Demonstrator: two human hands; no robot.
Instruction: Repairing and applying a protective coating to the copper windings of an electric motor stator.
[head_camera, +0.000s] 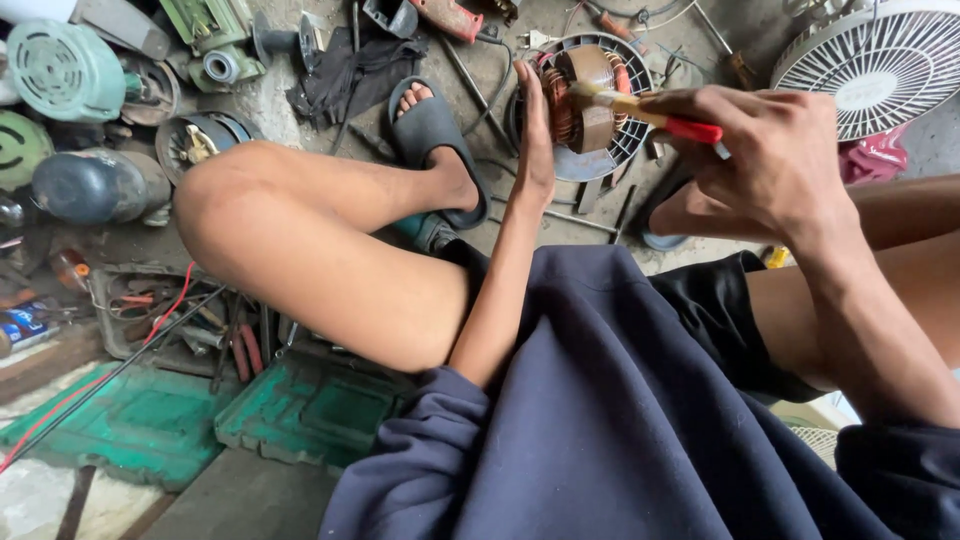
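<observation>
A dark blue sweatshirt (620, 430) fills the lower right of the frame, and a bare bent knee (250, 210) rises across the left centre, the foot in a dark slide sandal (435, 135) near the top middle. A white fan guard (880, 65) sits in the upper right corner, and a green plastic tray (310, 410) lies on the floor at lower left, with grey and green motor housings (80, 130) crowded into the upper left. At top centre, a fan motor stator (585, 95) with copper windings rests over a round white grille (610, 150). The left hand (535, 135) stands with fingers straight and flat against the stator's left side, steadying it rather than wrapping it. The right hand (770, 160), upper right of centre, is closed around a small brush with a red handle (650, 110), whose pale bristles touch the stator's top.
</observation>
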